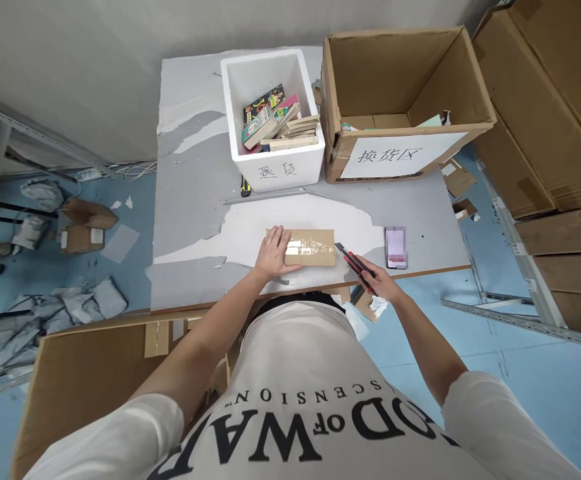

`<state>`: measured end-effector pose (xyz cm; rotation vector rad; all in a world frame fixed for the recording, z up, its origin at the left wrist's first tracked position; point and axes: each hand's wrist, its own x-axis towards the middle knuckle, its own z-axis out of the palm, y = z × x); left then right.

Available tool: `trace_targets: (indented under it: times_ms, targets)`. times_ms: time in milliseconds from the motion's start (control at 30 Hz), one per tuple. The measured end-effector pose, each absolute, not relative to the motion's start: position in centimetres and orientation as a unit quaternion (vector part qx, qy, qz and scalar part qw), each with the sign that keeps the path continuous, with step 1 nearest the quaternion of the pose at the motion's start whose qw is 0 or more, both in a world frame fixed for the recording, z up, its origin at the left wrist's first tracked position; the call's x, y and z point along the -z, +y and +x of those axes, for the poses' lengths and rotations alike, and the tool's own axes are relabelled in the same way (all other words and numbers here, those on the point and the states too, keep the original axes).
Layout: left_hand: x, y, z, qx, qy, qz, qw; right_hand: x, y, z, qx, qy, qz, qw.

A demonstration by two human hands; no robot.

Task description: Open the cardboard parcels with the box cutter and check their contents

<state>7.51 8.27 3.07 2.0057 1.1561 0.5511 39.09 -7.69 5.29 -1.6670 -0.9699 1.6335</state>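
A small taped cardboard box (315, 248) lies flat on the table near its front edge, with shiny clear tape along its top. My left hand (273, 253) rests spread over the box's left end, its fingers pressing on the cardboard. In my right hand (379, 280) is a red and black box cutter (357, 267), gripped by the handle. Its blade points up and left, close to the box's right end; whether it touches the box I cannot tell. To the right of that hand lies a phone (396, 247) with a lit, blurred screen.
Behind the box stand a white foam bin (280, 170) of books and a large open cardboard carton (410, 57). A yellow and black tool (245, 186) lies beside the bin. Another open carton (90, 380) stands below the table at left. Stacked cartons (525, 113) fill the right side.
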Motion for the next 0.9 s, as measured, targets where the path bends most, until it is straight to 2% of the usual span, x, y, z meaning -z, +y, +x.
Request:
trace_targets:
  times_ms: [200,333,433,533,633,700,900]
  targets:
    - [-2.7,8.6,7.5,-0.221,0.440,0.785,0.376,-5.7,-10.2,38.2,-0.647,-0.342,-0.621,0.283]
    - [-2.9,8.6,7.6,-0.231,0.451,0.762,0.404,-5.5,-11.1,37.5,-0.639,-0.326,-0.623,0.312]
    - [-3.4,8.6,7.6,-0.208,0.469,0.760,0.399,-5.1,-11.6,37.9,-0.610,-0.292,-0.639,0.366]
    - [-3.6,9.1,7.2,-0.190,0.463,0.766,0.403,-4.5,-11.4,37.9,-0.552,-0.238,-0.651,0.464]
    - [-3.3,10.5,6.1,-0.262,0.485,0.730,0.403,-3.8,-9.9,36.0,-0.517,-0.172,-0.642,0.539]
    - [-2.7,11.7,5.1,-0.309,0.523,0.681,0.408,-3.4,-8.5,34.0,-0.537,-0.146,-0.622,0.551]
    - [-1.0,13.5,3.3,-0.268,0.570,0.478,0.612,-2.4,-6.5,29.5,-0.570,-0.137,-0.584,0.562]
